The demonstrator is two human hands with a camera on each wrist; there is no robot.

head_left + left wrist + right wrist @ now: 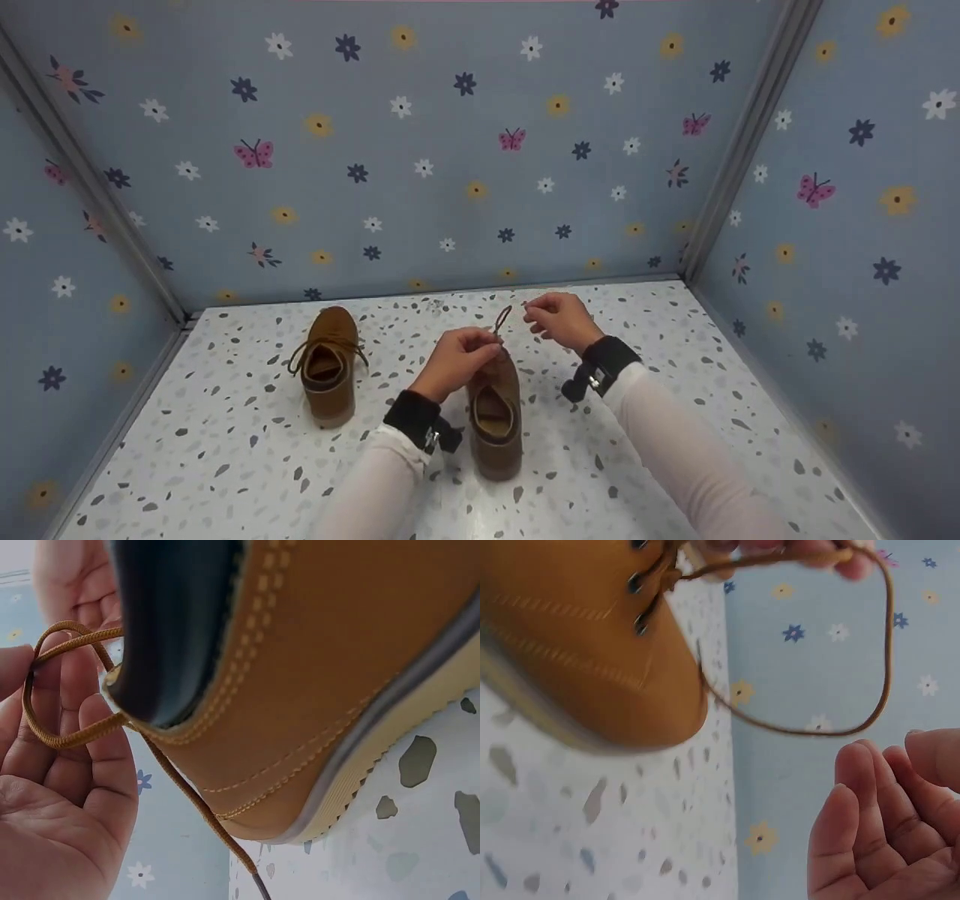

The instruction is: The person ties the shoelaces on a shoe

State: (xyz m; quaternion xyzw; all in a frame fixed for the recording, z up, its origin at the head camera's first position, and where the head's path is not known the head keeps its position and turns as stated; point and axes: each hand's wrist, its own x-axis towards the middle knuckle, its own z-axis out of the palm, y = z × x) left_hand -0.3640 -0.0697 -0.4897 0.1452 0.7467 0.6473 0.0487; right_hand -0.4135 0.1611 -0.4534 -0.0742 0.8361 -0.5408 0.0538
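Note:
A tan lace-up shoe stands on the speckled surface, its toe toward the back wall. Over its front, my left hand pinches the brown shoelace, which forms a loop. In the head view that loop sticks up past my left fingertips. My right hand is just right of the loop, apart from it. The right wrist view shows my right hand with loosely bent fingers and nothing between thumb and fingers. One lace end hangs down beside the shoe.
A matching tan shoe stands to the left, its laces lying out at both sides. White speckled tabletop lies under both shoes. Blue flower-patterned panels enclose the back and both sides.

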